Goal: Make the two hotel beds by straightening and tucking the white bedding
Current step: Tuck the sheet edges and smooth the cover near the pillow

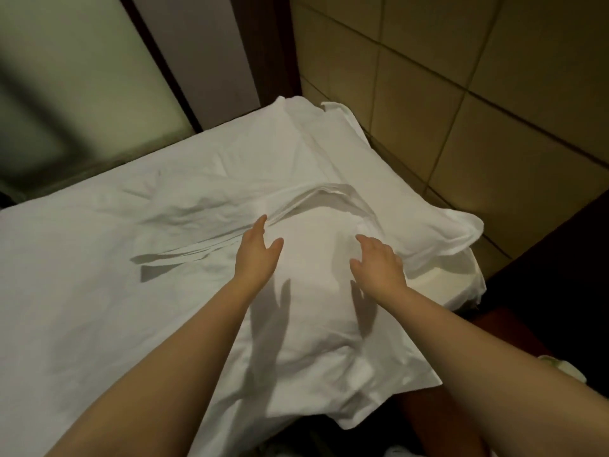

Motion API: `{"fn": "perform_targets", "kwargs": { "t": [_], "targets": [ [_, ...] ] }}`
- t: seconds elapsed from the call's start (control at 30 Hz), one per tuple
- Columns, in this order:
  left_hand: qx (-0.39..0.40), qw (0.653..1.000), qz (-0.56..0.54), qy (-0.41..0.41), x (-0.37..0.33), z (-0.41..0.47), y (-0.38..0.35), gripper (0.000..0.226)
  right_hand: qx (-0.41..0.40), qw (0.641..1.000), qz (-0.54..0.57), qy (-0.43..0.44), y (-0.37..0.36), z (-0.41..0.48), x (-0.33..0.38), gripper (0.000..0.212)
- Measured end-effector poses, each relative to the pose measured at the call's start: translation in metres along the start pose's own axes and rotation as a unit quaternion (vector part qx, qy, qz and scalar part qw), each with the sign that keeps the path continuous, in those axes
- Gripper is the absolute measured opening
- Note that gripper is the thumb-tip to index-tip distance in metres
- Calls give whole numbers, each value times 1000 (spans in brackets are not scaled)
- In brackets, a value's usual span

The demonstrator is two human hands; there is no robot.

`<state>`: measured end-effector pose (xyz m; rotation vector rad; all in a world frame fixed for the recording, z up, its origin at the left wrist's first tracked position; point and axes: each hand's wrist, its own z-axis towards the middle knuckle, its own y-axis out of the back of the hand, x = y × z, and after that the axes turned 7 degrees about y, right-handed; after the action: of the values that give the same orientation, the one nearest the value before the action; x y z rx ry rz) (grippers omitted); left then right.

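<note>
A bed covered in wrinkled white bedding fills the middle of the view. A white pillow lies at the near right end, and a second white pillow lies behind it against the headboard. My left hand hovers over the near pillow's far left edge with its fingers straight and spread. My right hand is over the pillow's far right side, fingers loosely bent, holding nothing. Both hands cast shadows on the pillow.
A tan padded headboard wall rises behind the pillows at the right. A dark wooden frame and a frosted glass panel stand beyond the bed on the left. Dark furniture sits at the right edge.
</note>
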<state>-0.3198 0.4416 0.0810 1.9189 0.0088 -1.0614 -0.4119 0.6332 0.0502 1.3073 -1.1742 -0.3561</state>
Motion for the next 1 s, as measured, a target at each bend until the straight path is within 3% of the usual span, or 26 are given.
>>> {"fn": "perform_targets", "kwargs": {
  "t": [0.37,0.57,0.7,0.87,0.93,1.0],
  "targets": [
    [-19,998,-29,60,168,45,137,58,-22,981,-99,164,-86,43,210,53],
    [-19,995,-29,93,226,79,190,57,-8,964,-148,221,-126,71,297,53],
    [-5,993,-58,99,246,110,196,58,17,958,-169,230,-150,94,323,57],
    [72,984,-101,132,242,140,167,70,58,955,-180,227,-180,111,320,75],
    [56,977,-144,144,237,147,156,66,63,954,-179,231,-188,118,312,81],
    [-12,978,-171,123,227,154,152,53,65,953,-182,233,-191,126,303,84]
  ]
}}
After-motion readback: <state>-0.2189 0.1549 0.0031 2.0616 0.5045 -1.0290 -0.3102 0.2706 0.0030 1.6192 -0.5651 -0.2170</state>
